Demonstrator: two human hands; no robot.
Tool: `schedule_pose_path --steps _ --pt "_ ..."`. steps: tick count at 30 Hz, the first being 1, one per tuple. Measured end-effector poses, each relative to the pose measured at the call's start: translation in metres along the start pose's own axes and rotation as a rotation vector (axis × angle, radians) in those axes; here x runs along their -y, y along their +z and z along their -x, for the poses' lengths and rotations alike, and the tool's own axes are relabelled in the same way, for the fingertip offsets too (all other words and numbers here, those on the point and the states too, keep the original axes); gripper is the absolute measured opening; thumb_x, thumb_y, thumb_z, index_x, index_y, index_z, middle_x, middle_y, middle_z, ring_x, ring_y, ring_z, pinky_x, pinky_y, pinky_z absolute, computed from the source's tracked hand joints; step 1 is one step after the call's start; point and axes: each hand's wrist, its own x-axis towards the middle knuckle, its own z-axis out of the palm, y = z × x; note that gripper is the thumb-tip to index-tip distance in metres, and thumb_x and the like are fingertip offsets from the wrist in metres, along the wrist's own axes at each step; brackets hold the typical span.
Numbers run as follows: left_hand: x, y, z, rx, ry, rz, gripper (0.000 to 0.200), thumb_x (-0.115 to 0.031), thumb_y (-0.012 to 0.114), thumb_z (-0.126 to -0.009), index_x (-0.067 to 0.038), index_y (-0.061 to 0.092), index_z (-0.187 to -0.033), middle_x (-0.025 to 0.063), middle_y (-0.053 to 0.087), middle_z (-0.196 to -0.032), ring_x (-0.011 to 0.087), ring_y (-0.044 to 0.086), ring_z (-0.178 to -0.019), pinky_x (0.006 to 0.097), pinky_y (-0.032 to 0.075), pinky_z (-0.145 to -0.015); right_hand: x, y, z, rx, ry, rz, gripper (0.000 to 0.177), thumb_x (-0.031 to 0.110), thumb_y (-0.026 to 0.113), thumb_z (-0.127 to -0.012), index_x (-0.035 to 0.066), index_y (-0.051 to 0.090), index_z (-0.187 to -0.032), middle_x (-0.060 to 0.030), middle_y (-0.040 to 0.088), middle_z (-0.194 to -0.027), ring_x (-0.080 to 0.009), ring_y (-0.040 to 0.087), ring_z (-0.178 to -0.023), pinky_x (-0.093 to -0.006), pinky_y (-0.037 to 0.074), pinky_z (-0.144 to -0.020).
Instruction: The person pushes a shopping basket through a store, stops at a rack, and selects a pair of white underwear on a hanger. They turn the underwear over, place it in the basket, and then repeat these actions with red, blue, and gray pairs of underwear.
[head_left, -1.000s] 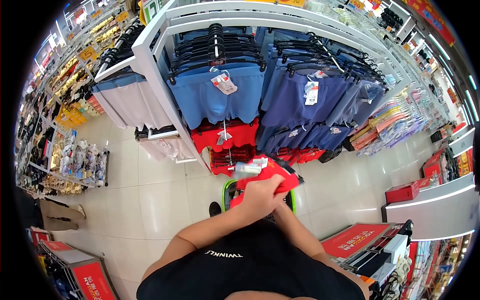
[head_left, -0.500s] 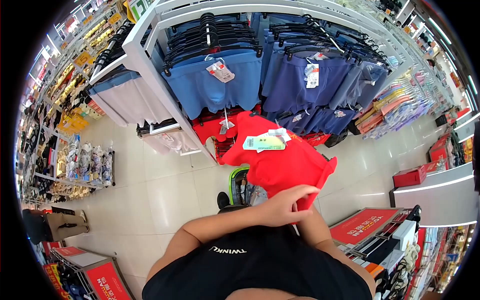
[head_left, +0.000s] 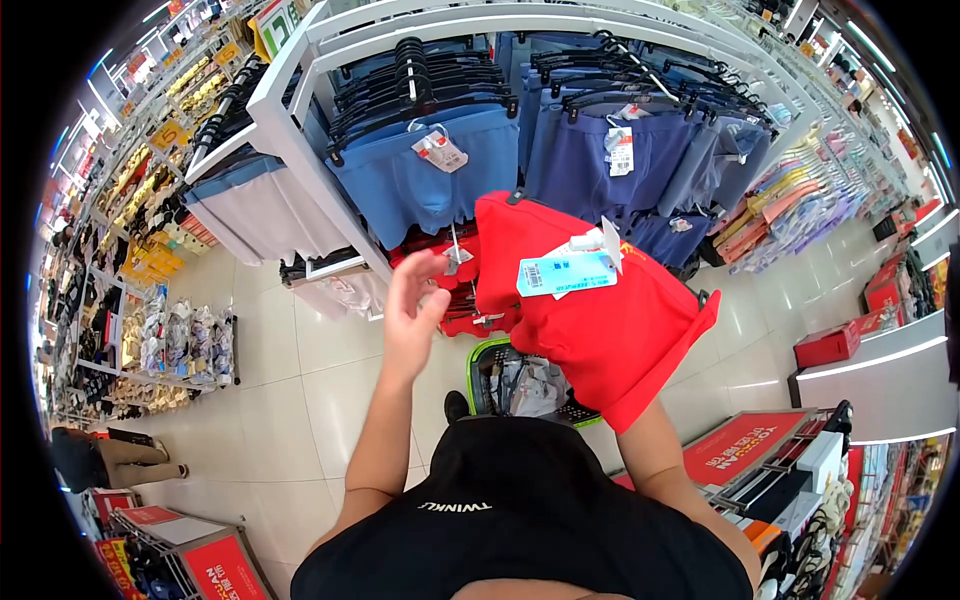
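A pair of red underpants (head_left: 600, 335) is stretched out in front of me, with black hanger clips at its upper corners. A blue tag (head_left: 568, 274) and white labels hang from its waistband. My right forearm (head_left: 648, 445) runs up behind the cloth, which hides that hand and its fingers; the garment is held up on that side. My left hand (head_left: 410, 315) is raised to the left of the garment, apart from it, its fingers spread and nothing in them.
Ahead, a white rack (head_left: 290, 110) carries blue underpants (head_left: 425, 165) and purple ones (head_left: 605, 160) on black hangers. More red garments hang on its lower rail. A green-rimmed basket (head_left: 485, 352) with packaged items stands by my feet. Red-signed displays flank me; a person (head_left: 105, 460) stands far left.
My left hand has let go of the garment's lower edge and moved left and up, its fingers opening. The red underpants have shifted slightly right, showing more of the basket.
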Motion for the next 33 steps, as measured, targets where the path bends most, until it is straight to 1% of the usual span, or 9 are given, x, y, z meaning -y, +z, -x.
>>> schedule_pose_path --steps 3,8,12,13,22,26,28,32,33 --pt "0.013 -0.01 0.001 0.003 -0.047 0.007 0.064 -0.023 0.064 -0.088 -0.003 0.034 -0.141 0.0136 0.05 -0.134 0.0215 0.047 -0.124 0.0326 0.036 -0.101 0.005 -0.002 0.002 0.002 -0.001 0.017 0.047 0.034 0.033 -0.103 0.007 0.038 -0.14 -0.0115 0.045 -0.14 -0.0237 0.046 -0.126 -0.0376 0.035 -0.107" --pt "0.022 -0.006 0.019 0.307 -0.299 0.453 0.077 -0.014 0.071 -0.083 -0.001 0.026 -0.144 0.0134 0.052 -0.132 0.021 0.052 -0.119 0.0328 0.042 -0.098 0.009 -0.001 0.004 0.009 0.005 0.041 0.047 0.034 0.033 -0.103 0.007 0.038 -0.14 -0.0117 0.045 -0.14 -0.024 0.046 -0.126 -0.0378 0.035 -0.107" --pt "0.022 -0.008 0.031 0.272 -0.377 0.377 0.052 -0.009 0.071 -0.082 0.002 0.05 -0.128 0.0078 0.063 -0.116 0.0137 0.061 -0.101 0.0274 0.048 -0.087 0.01 -0.004 0.006 0.007 0.012 0.041 0.047 0.034 0.033 -0.103 0.007 0.038 -0.14 -0.0119 0.045 -0.14 -0.0243 0.046 -0.126 -0.038 0.035 -0.108" --pt "0.021 -0.01 0.034 0.25 -0.387 0.352 0.033 -0.013 0.071 -0.084 0.002 0.062 -0.112 0.0054 0.067 -0.104 0.0103 0.062 -0.089 0.025 0.05 -0.079 0.011 -0.005 0.007 0.007 0.014 0.04 0.047 0.034 0.033 -0.103 0.007 0.038 -0.14 -0.012 0.045 -0.14 -0.0243 0.046 -0.126 -0.038 0.035 -0.108" --pt "0.028 -0.032 0.042 0.306 -0.484 0.315 0.031 -0.026 0.062 -0.093 0.004 0.067 -0.099 0.0033 0.067 -0.09 0.0075 0.06 -0.079 0.024 0.049 -0.07 0.021 -0.017 0.014 0.009 0.032 -0.021 0.047 0.035 0.032 -0.103 0.007 0.038 -0.14 -0.0123 0.044 -0.141 -0.0249 0.046 -0.127 -0.0384 0.035 -0.108" --pt "0.039 -0.034 0.036 0.432 -0.555 0.199 0.038 -0.032 0.061 -0.093 0.003 0.064 -0.107 0.0049 0.066 -0.101 0.0087 0.059 -0.088 0.0272 0.048 -0.077 0.019 -0.02 0.01 0.008 0.036 -0.021 0.047 0.035 0.032 -0.103 0.007 0.037 -0.14 -0.0125 0.044 -0.141 -0.0251 0.046 -0.127 -0.0386 0.034 -0.108" --pt "0.046 -0.028 0.031 0.396 -0.327 0.262 0.05 -0.042 0.057 -0.094 0.002 0.058 -0.119 0.0075 0.062 -0.115 0.0132 0.058 -0.102 0.0308 0.044 -0.089 0.016 -0.019 0.008 0.004 0.036 -0.006 0.047 0.035 0.032 -0.103 0.007 0.037 -0.14 -0.0126 0.044 -0.141 -0.0252 0.046 -0.127 -0.0386 0.034 -0.108" --pt "0.041 -0.027 0.013 0.444 -0.276 0.511 0.06 -0.048 0.052 -0.094 0.001 0.05 -0.128 0.0103 0.056 -0.127 0.0189 0.054 -0.115 0.0342 0.039 -0.1 0.002 -0.016 0.001 -0.015 0.034 0.062 0.048 0.035 0.032 -0.103 0.007 0.037 -0.14 -0.0128 0.044 -0.141 -0.0255 0.045 -0.127 -0.0388 0.034 -0.108" --pt "0.025 -0.016 0.011 0.276 -0.303 0.601 0.058 -0.047 0.05 -0.095 0.001 0.05 -0.128 0.011 0.056 -0.127 0.0203 0.054 -0.117 0.0351 0.039 -0.101 -0.003 -0.015 0.001 -0.019 0.034 0.083 0.048 0.035 0.032 -0.103 0.007 0.037 -0.14 -0.0128 0.044 -0.141 -0.0255 0.045 -0.127 -0.0389 0.034 -0.108"
